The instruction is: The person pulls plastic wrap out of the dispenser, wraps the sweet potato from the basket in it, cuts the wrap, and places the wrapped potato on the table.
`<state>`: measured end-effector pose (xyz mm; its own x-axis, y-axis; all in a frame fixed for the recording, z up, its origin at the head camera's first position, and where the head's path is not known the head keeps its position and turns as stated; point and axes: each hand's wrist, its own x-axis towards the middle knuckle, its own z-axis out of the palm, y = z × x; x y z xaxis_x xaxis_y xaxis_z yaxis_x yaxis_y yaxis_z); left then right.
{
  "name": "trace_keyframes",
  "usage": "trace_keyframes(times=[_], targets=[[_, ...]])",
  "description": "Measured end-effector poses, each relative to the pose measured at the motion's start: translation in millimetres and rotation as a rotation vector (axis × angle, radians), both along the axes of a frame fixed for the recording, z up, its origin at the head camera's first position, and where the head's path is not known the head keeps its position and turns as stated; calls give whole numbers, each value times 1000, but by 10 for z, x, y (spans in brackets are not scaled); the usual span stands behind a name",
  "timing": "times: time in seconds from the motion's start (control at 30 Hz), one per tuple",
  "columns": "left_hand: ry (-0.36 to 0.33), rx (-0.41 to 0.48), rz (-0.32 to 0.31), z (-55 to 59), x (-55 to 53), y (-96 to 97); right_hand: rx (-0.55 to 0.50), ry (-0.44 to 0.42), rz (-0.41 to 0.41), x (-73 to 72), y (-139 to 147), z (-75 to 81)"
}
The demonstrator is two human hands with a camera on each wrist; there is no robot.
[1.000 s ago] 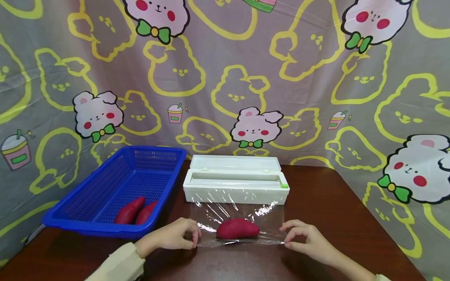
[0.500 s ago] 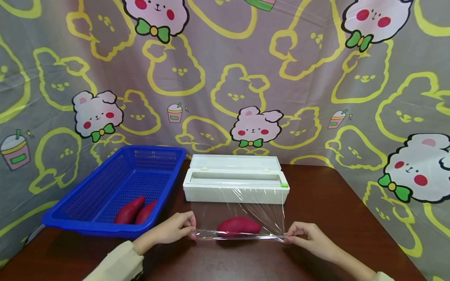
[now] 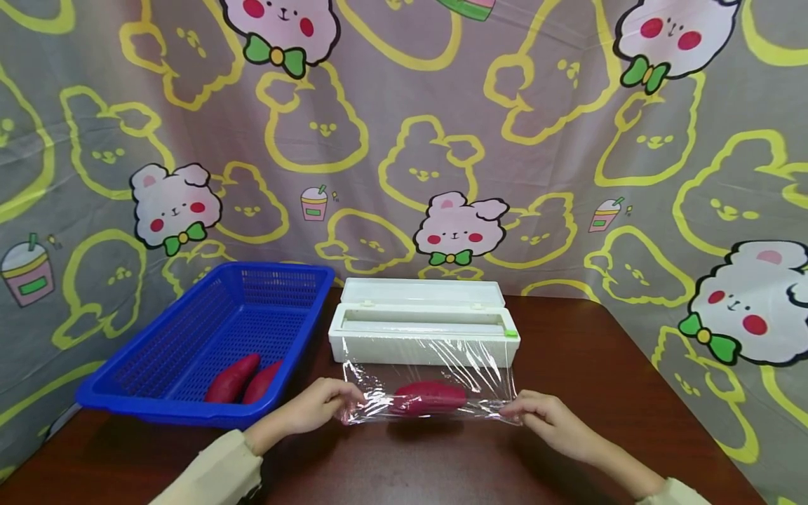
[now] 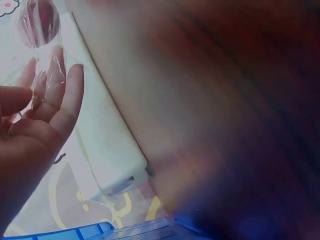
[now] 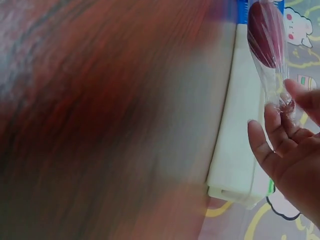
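Note:
A red-skinned sweet potato [image 3: 431,397] lies in clear plastic wrap [image 3: 435,375] in the middle of the head view. The film runs from the white wrap dispenser [image 3: 423,351] behind it and is folded over the sweet potato's near side. My left hand [image 3: 322,407] pinches the bunched film at the left end, thumb against fingers. At the right end my right hand [image 3: 549,421] pinches the film the same way. Both wrist views show the wrapped sweet potato [image 4: 39,22] with film stretched to the fingers. Neither hand touches the sweet potato itself.
To the left stands a blue plastic basket [image 3: 183,410] holding two more sweet potatoes [image 3: 233,379]. The dispenser's lid [image 3: 423,291] is raised, with a green slider [image 3: 510,334] at its right end. A patterned cloth hangs behind the dark wooden table [image 3: 391,470].
Both hands have moved slightly away from me with the film edge, bringing it over the sweet potato. The sweet potato has shifted a little toward the dispenser. Basket and dispenser are unmoved.

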<state>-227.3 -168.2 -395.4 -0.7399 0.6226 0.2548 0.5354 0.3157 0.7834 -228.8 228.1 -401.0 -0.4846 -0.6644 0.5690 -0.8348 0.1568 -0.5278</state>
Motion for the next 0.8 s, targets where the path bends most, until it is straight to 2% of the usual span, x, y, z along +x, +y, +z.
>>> trace_keyframes(times=[0.07, 0.23, 0.3, 0.4, 0.5, 0.57, 0.67, 0.73, 0.8], targets=[[74, -5, 14, -11, -12, 7, 4, 20, -19, 28, -30, 41], [331, -63, 69, 2, -53, 45, 23, 94, -76, 32, -88, 112], [389, -99, 89, 20, -64, 71, 43, 115, -127, -5, -95, 100], [442, -196, 130, 62, -53, 128, 101, 125, -212, -84, -109, 54], [502, -313, 206, 88, -30, 208, 159, 191, -279, -131, -152, 40], [559, -359, 259, 84, -25, 252, 182, 238, -317, -152, -181, 47], [612, -345, 299, 59, -53, 281, 159, 279, -353, -193, -196, 59], [620, -308, 287, 48, -85, 280, 129, 279, -353, -227, -190, 59], [588, -266, 254, 49, -121, 269, 101, 286, -347, -258, -186, 58]])
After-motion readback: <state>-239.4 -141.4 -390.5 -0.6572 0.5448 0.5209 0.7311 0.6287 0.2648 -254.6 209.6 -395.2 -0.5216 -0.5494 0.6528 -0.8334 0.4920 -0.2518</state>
